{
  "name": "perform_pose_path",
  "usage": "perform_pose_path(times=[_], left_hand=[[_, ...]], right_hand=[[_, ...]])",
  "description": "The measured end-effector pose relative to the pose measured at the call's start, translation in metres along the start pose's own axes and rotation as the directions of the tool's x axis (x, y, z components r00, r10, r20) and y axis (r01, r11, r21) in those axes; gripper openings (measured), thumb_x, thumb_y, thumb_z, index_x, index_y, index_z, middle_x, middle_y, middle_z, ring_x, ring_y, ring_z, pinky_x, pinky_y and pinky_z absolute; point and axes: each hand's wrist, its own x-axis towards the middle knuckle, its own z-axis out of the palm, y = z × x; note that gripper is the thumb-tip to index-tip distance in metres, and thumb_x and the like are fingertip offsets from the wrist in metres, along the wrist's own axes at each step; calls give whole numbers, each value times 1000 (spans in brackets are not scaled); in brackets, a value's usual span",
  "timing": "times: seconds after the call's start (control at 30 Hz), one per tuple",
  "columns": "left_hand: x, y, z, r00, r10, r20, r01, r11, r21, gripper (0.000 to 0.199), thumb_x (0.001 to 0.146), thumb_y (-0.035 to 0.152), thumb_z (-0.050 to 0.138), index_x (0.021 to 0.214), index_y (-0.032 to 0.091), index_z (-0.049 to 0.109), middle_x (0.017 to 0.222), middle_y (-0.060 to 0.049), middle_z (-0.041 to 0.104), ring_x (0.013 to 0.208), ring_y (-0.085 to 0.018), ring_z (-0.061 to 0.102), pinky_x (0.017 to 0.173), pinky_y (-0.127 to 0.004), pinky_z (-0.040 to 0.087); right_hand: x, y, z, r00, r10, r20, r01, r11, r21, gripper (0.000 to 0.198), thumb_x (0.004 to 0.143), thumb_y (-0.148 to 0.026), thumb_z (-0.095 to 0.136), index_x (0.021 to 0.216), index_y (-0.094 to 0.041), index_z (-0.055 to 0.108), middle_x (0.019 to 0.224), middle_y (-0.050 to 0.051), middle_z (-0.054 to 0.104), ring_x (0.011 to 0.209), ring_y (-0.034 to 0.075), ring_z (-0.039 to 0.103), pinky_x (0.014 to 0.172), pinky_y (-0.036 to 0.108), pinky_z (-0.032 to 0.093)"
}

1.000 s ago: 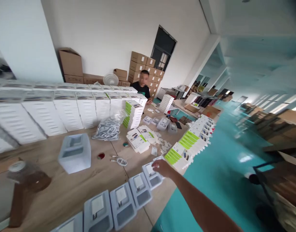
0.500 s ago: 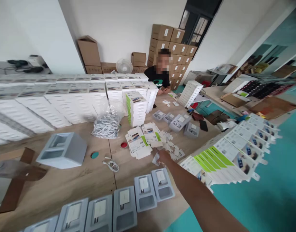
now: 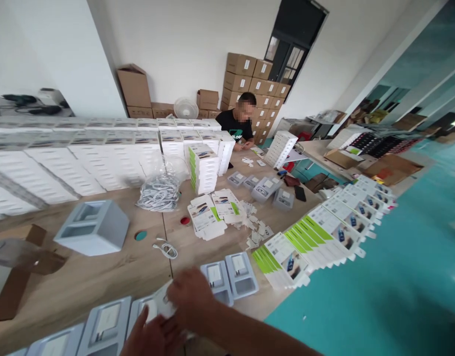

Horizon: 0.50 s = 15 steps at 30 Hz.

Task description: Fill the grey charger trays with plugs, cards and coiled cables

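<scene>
My right hand [image 3: 193,299], slightly blurred, has its fingers closed on a small white card [image 3: 164,300] with a dark printed mark. Just below and left, my left hand [image 3: 151,333] has its thumb apart from its fingers, close to the card's lower edge; whether it touches the card is unclear. Both hands are over a row of grey moulded trays, partly covering the middle ones. A tray on the right [image 3: 248,286] and one on the left [image 3: 90,324] each bear a flat white block with dark prongs.
Loose small cards [image 3: 260,232] lie beside flat printed boxes [image 3: 207,220]. A coiled white cable [image 3: 169,250], a bag of cables [image 3: 159,190] and stacked grey trays [image 3: 109,232] are farther left. Printed cartons [image 3: 312,237] line the right edge. A co-worker [image 3: 237,126] sits across the table.
My right hand has come from the loose cards back to the tray row with a small white card. My left hand has entered the view beside it. The camera view has shifted slightly.
</scene>
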Motion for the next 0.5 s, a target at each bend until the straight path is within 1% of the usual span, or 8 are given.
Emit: perform_pose_path(times=[0.07, 0.13, 0.23, 0.27, 0.33, 0.4, 0.43, 0.5], left_hand=[[7, -4, 7, 998, -48, 26, 51, 994, -101, 26, 87, 31, 45, 85, 21, 69, 73, -4, 72, 71, -24, 69, 56, -39, 58], [5, -6, 7, 994, -98, 44, 105, 977, -185, 12, 80, 24, 58, 79, 19, 68, 72, -4, 72, 70, -21, 70, 62, -32, 58], [-7, -5, -3, 990, -87, 113, 110, 970, -216, 17, 80, 28, 64, 86, 12, 67, 73, -8, 72, 67, -20, 69, 63, -29, 57], [-10, -5, -8, 986, -80, 147, 107, 976, -188, 23, 81, 32, 64, 90, 11, 67, 76, -9, 72, 68, -20, 69, 63, -29, 56], [-17, -7, -14, 976, -73, 203, 96, 989, -109, 32, 81, 39, 65, 92, 10, 67, 77, -10, 71, 66, -20, 68, 60, -30, 55], [-24, -12, -18, 965, -86, 247, 102, 993, -54, 36, 80, 45, 65, 91, 10, 67, 76, -9, 71, 63, -20, 66, 58, -31, 54], [-28, -15, -20, 956, -95, 276, 112, 993, -46, 36, 80, 45, 65, 92, 11, 67, 76, -8, 71, 62, -20, 66, 57, -32, 54], [-34, -21, -23, 935, -105, 339, 136, 988, -67, 35, 81, 43, 64, 95, 12, 67, 80, -9, 72, 65, -21, 67, 60, -33, 54]], right_hand=[[-11, -35, 12, 999, -45, 7, 44, 999, 15, 14, 79, -31, 63, 85, -19, 62, 85, 6, 62, 85, 22, 51, 77, 37, 36], [-27, -52, 9, 1000, 19, 24, -22, 993, 112, 21, 73, -31, 69, 89, -19, 63, 94, 6, 63, 91, 23, 52, 82, 38, 37], [-48, -55, -6, 994, 113, 3, -106, 925, 365, 46, 61, -32, 78, 104, -23, 64, 118, 7, 58, 110, 27, 48, 98, 42, 33], [-53, -54, -9, 981, 194, 0, -173, 876, 451, 44, 64, -31, 77, 105, -23, 63, 118, 7, 58, 111, 27, 48, 98, 41, 34], [-61, -52, -8, 913, 406, 42, -353, 733, 581, 40, 70, -31, 73, 107, -22, 61, 112, 8, 60, 104, 24, 52, 90, 38, 41], [-67, -56, -2, 826, 552, 119, -489, 594, 638, 44, 70, -33, 75, 109, -21, 59, 103, 6, 61, 92, 22, 55, 78, 34, 45], [-69, -58, 3, 799, 584, 145, -521, 552, 651, 46, 68, -34, 77, 108, -20, 59, 97, 5, 62, 86, 20, 56, 74, 32, 46], [-72, -62, 13, 788, 592, 169, -531, 514, 674, 40, 69, -38, 76, 101, -19, 62, 85, 2, 61, 76, 18, 56, 67, 29, 45]])
